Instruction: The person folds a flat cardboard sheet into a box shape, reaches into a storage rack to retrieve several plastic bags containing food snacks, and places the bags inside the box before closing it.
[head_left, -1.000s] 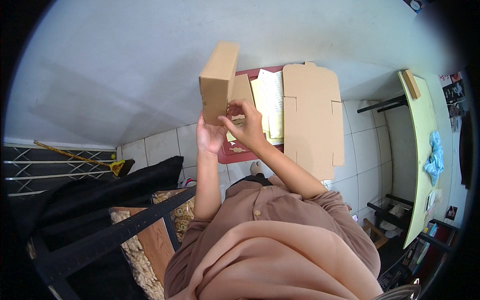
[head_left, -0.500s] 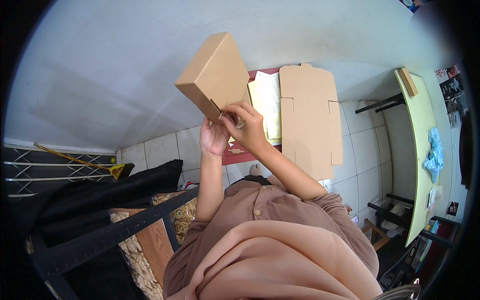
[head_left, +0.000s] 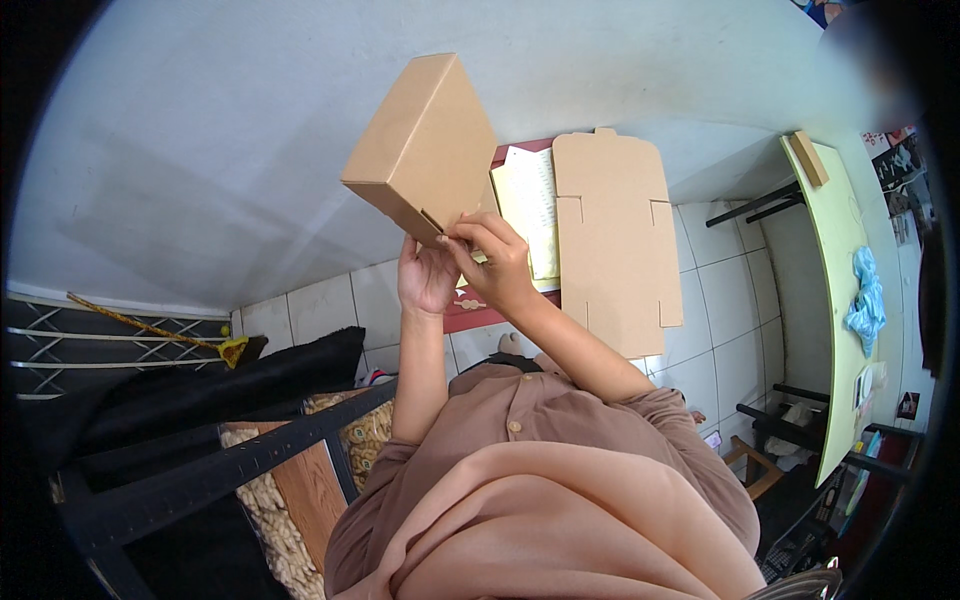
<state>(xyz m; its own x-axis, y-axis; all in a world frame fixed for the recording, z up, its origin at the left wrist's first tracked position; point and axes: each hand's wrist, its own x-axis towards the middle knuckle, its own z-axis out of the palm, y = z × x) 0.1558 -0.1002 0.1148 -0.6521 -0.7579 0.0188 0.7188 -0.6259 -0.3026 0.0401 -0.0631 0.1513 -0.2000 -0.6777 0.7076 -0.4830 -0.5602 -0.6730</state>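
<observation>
A folded brown cardboard box (head_left: 425, 145) is held up in front of the wall, tilted, with a dark slot along its lower edge. My left hand (head_left: 428, 282) supports its lower corner from below, palm turned up, with the fingers partly hidden behind the cardboard. Thumb and fingers of my right hand (head_left: 497, 262) pinch the box's edge beside the slot. To the right lies a flat, unfolded cardboard blank (head_left: 615, 245) with cut slits and rounded corners at its far end.
Beneath the blank is a low red table (head_left: 478, 320) with pale written sheets (head_left: 530, 210). A yellow-green table (head_left: 838, 300) with a blue plastic bag (head_left: 865, 303) stands at right. A black metal frame (head_left: 230, 470) is close on my left, and a yellow broom (head_left: 232, 350) lies farther left.
The box has risen slightly and shifted a little left. My right fingers have closed in against its edge by the slot, covering the small light piece that showed there.
</observation>
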